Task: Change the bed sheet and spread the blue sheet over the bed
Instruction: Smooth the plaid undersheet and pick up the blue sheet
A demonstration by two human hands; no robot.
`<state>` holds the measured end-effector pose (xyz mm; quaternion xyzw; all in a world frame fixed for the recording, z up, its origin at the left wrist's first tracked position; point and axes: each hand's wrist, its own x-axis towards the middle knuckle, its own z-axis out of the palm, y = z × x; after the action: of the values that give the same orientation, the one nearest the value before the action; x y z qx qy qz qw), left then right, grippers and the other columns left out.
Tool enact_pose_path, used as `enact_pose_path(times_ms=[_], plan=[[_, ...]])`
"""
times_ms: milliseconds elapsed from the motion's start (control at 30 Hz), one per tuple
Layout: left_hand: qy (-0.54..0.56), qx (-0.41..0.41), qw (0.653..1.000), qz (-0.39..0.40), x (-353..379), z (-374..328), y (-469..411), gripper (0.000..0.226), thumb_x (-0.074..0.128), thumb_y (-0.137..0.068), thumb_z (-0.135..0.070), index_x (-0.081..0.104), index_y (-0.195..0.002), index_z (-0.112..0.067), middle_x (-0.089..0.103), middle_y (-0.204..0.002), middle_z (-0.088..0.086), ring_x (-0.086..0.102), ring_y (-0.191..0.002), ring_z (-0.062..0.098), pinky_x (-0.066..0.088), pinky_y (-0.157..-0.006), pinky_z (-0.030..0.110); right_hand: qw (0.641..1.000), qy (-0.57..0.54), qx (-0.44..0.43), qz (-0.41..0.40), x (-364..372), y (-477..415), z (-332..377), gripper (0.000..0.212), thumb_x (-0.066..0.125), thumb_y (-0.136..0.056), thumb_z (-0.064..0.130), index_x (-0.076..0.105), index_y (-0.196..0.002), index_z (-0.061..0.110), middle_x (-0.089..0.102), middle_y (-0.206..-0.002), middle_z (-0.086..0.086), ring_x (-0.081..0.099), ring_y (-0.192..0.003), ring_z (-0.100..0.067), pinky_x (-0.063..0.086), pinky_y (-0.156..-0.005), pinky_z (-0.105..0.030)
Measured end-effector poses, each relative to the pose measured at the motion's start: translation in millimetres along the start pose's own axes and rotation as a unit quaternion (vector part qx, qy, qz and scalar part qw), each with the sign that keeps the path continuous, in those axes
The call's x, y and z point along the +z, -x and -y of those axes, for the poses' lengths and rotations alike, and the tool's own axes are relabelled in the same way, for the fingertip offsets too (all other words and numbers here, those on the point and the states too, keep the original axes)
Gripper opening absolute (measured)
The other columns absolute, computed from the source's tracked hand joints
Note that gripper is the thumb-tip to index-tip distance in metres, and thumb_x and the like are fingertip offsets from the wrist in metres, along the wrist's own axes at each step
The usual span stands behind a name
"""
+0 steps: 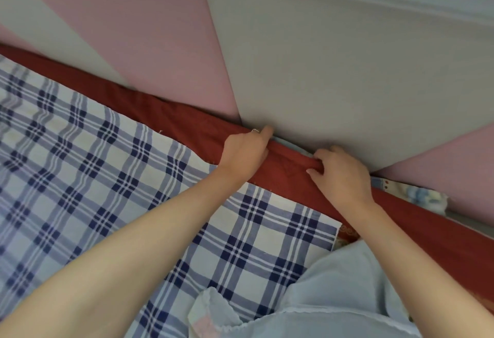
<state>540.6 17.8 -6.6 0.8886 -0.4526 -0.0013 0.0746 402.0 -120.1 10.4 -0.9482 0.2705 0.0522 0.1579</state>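
near: pale blue cloth over bed corner | blue checked sheet spread flat on bed, far edge short of the wall | left grip, right grip both curled round rolled edge of red underlay against padded wall | step: tucking far side, seemingly; next: draw blue sheet over red | no legible writing

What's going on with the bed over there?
A person is changing sheets. The left hand and the right hand both grip the bunched edge of the red sheet where it meets the pink and grey wall. A blue checked sheet lies flat in front of them but stops short of that edge, leaving a red strip showing.
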Motion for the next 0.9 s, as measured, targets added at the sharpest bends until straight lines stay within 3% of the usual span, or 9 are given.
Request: enact_pose_path(times_ms=[133, 233, 333, 467, 533, 600, 633, 800, 900], plan=[[0.054, 0.010, 0.998, -0.042, 10.3, 1.5, 6.7, 0.023, 0.070, -0.073, -0.008, 0.061, -0.094, -0.005, 0.064, -0.077, 0.008, 0.062, -0.060, 0.026, 0.034, -0.042, 0.025, 0.999, 0.008, 0.020, -0.041, 2.9, -2.2, 10.3, 0.013, 0.054, -0.090, 0.011, 0.060, -0.101, 0.009, 0.054, -0.107, -0.014, 0.060, -0.078, -0.035, 0.037, -0.057, -0.031], [0.112, 0.035, 0.993, 0.003, 19.0, 4.1, 16.4, 0.050, 0.067, -0.079, -0.016, 0.050, -0.123, -0.001, 0.065, -0.108, 0.013, 0.064, -0.093, 0.029, 0.049, -0.077, 0.036, 0.998, -0.031, -0.008, -0.062, 14.3, 2.1, 14.5, 0.011, 0.053, -0.088, 0.003, 0.056, -0.098, 0.004, 0.051, -0.109, -0.015, 0.060, -0.070, -0.039, 0.041, -0.056, -0.036], [0.072, 0.079, 0.993, 0.045, 30.8, 11.1, 30.1, 0.070, 0.075, -0.074, -0.023, 0.038, -0.131, -0.003, 0.057, -0.125, 0.019, 0.058, -0.113, 0.032, 0.040, -0.101, 0.050, 0.983, -0.122, 0.027, -0.135, 28.0, 6.9, 13.1, 0.011, 0.054, -0.084, -0.003, 0.055, -0.093, 0.003, 0.055, -0.100, -0.015, 0.059, -0.068, -0.037, 0.037, -0.056, -0.031], [0.029, 0.057, 0.994, 0.089, 43.6, 17.3, 38.4, 0.065, 0.055, -0.082, -0.048, 0.040, -0.129, -0.005, 0.046, -0.137, 0.024, 0.042, -0.131, 0.040, 0.032, -0.106, 0.057, 0.965, -0.200, 0.059, -0.160, 42.0, 11.1, 6.9, 0.012, 0.052, -0.085, -0.007, 0.050, -0.094, 0.001, 0.048, -0.102, -0.016, 0.055, -0.071, -0.034, 0.029, -0.056, -0.020], [0.017, 0.042, 0.990, 0.135, 45.1, 19.7, 34.1, 0.078, 0.034, -0.083, -0.059, 0.039, -0.137, -0.003, 0.039, -0.143, 0.023, 0.035, -0.136, 0.039, 0.028, -0.109, 0.054, 0.981, -0.129, 0.008, -0.143, 55.4, 19.0, -0.8, 0.025, 0.059, -0.078, -0.004, 0.051, -0.102, 0.002, 0.047, -0.111, -0.016, 0.056, -0.085, -0.032, 0.048, -0.072, -0.031], [-0.006, 0.049, 0.987, 0.152, 45.8, 20.4, 29.1, 0.083, 0.025, -0.082, -0.062, 0.035, -0.142, -0.004, 0.034, -0.147, 0.022, 0.031, -0.137, 0.038, 0.026, -0.110, 0.054, 0.991, -0.030, -0.001, -0.128, 67.5, 25.2, -12.1, 0.040, 0.062, -0.076, 0.008, 0.052, -0.114, 0.004, 0.046, -0.122, -0.016, 0.051, -0.107, -0.030, 0.041, -0.100, -0.050], [-0.011, 0.053, 0.988, 0.146, 46.3, 21.2, 27.3, 0.083, 0.025, -0.082, -0.061, 0.035, -0.143, -0.005, 0.034, -0.147, 0.022, 0.033, -0.136, 0.038, 0.028, -0.108, 0.055, 0.993, -0.012, 0.021, -0.117, 68.4, 24.2, -15.7, 0.045, 0.062, -0.077, 0.013, 0.050, -0.120, 0.004, 0.046, -0.124, -0.016, 0.051, -0.110, -0.031, 0.038, -0.102, -0.054], [0.014, 0.055, 0.998, 0.027, 53.5, 16.9, 27.5, 0.072, 0.045, -0.081, -0.047, 0.038, -0.139, -0.005, 0.041, -0.141, 0.019, 0.052, -0.117, 0.035, 0.046, -0.087, 0.046, 0.998, 0.013, 0.024, -0.057, 41.9, 6.5, -15.3, 0.045, 0.053, -0.094, 0.021, 0.041, -0.135, 0.007, 0.065, -0.098, -0.020, 0.062, -0.086, -0.038, 0.040, -0.065, -0.038], [0.052, 0.043, 0.997, 0.036, 52.2, 9.8, 22.0, 0.076, 0.064, -0.077, -0.032, 0.034, -0.142, -0.007, 0.037, -0.143, 0.018, 0.051, -0.116, 0.034, 0.047, -0.082, 0.043, 0.998, 0.067, 0.010, -0.005, 34.3, -2.5, -10.4, 0.042, 0.041, -0.099, 0.035, 0.040, -0.135, 0.012, 0.067, -0.102, -0.016, 0.064, -0.089, -0.034, 0.033, -0.061, -0.033]])
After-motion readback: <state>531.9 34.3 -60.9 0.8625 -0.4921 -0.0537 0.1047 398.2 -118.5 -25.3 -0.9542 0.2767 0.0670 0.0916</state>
